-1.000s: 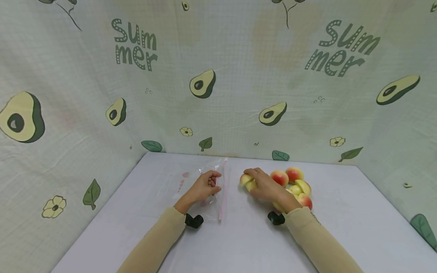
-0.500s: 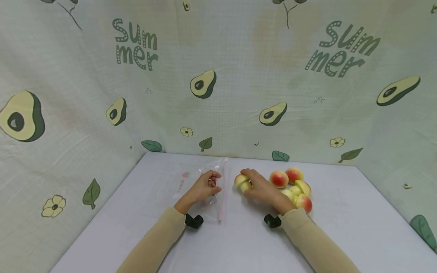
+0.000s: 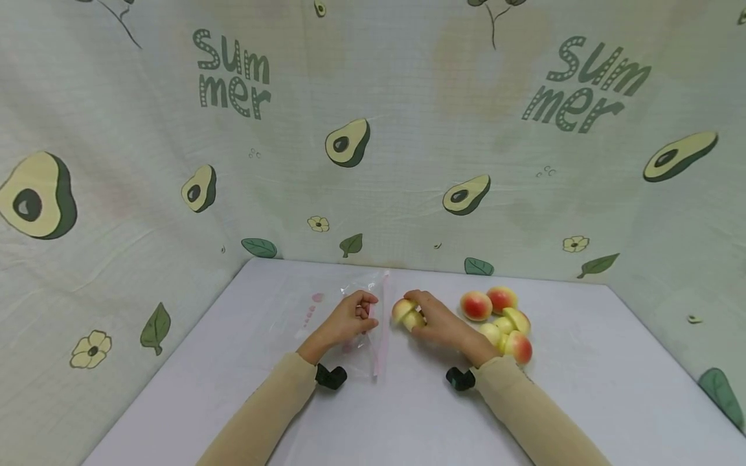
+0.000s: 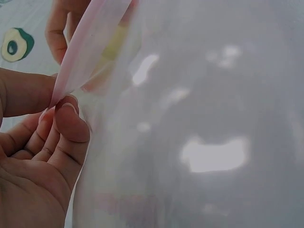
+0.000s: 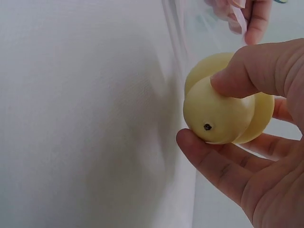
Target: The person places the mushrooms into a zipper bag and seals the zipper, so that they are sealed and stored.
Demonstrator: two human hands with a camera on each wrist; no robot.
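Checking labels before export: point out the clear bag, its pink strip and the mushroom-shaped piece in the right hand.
Clear bag point(image 4: 190, 114): left wrist view, on its glossy wall.
Pink strip point(image 4: 72, 52): left wrist view, on its band.
Mushroom-shaped piece point(image 5: 223, 110): right wrist view, on its stem's rounded end.

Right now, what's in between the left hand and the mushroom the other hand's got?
The clear plastic bag's pink edge lies between the left hand and the mushroom; the head view shows it.
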